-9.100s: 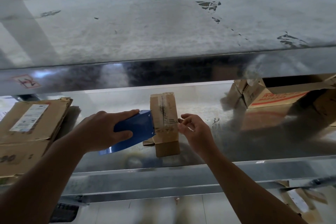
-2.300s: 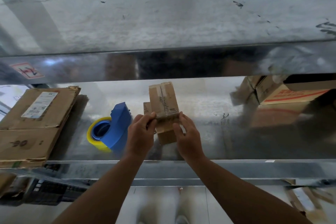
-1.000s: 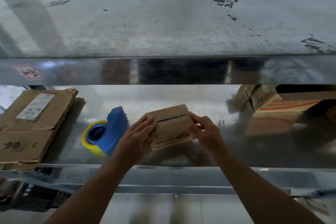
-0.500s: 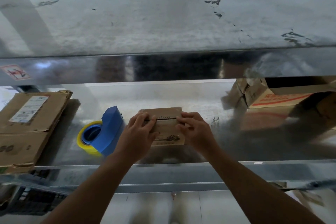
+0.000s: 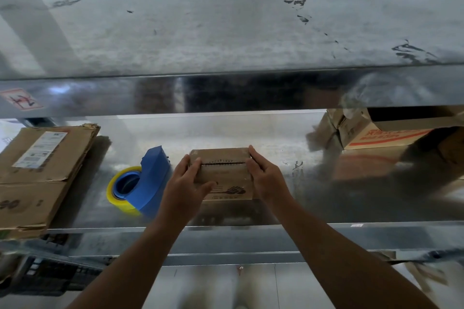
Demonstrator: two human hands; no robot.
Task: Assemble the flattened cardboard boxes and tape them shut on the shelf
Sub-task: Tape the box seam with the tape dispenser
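The small cardboard box (image 5: 223, 173) sits on the metal shelf (image 5: 226, 133), seam uppermost. The left hand (image 5: 185, 188) and right hand (image 5: 266, 178) grip its opposite ends, fingers curled over the top. A blue tape dispenser (image 5: 153, 178) lies just beside the left hand, with flattened cartons (image 5: 37, 170) at far left.

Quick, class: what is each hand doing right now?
Left hand: grips the small cardboard box at its left end.
Right hand: grips its right end.

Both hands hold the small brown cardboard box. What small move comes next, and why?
Probably the left hand should let go and take the blue tape dispenser with yellow roll, lying beside it on the metal shelf. The small brown cardboard box has its flaps closed along a dark seam that looks untaped; the right hand can hold it.
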